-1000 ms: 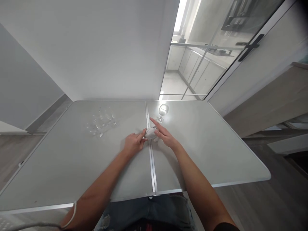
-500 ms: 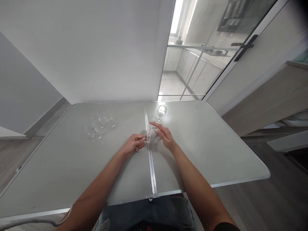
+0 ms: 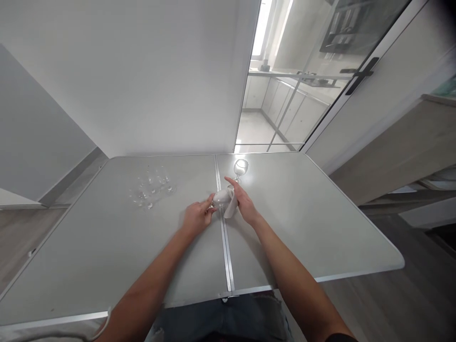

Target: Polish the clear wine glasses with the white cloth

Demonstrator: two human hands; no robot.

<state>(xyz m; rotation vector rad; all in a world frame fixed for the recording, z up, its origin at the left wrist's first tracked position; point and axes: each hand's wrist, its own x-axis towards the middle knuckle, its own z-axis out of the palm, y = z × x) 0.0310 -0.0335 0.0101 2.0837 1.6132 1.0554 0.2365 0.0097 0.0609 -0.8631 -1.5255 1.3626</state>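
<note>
My left hand [image 3: 197, 216] is closed around the stem end of a wine glass [image 3: 220, 197], which lies tilted on its side above the middle of the table, bowl toward the right. My right hand [image 3: 246, 205] presses a white cloth or tissue [image 3: 231, 209] to the mouth of that bowl, its fingers fairly straight and together. Part of the cloth hangs down below the palm. Just beyond my right fingertips stands another wine glass [image 3: 241, 167], upright, with its foot partly hidden by the hand.
Several clear glasses [image 3: 151, 187] are grouped on the left half of the light table [image 3: 292, 228]. A metal seam [image 3: 225, 251] runs across the table between my arms. A white wall [image 3: 160, 85] borders the far edge, with a glass door [image 3: 285, 95] at right.
The cloth has come away from the bowl's side toward its mouth, so more glass shows and a cloth end hangs down. My left hand has turned and grips nearer the bowl.
</note>
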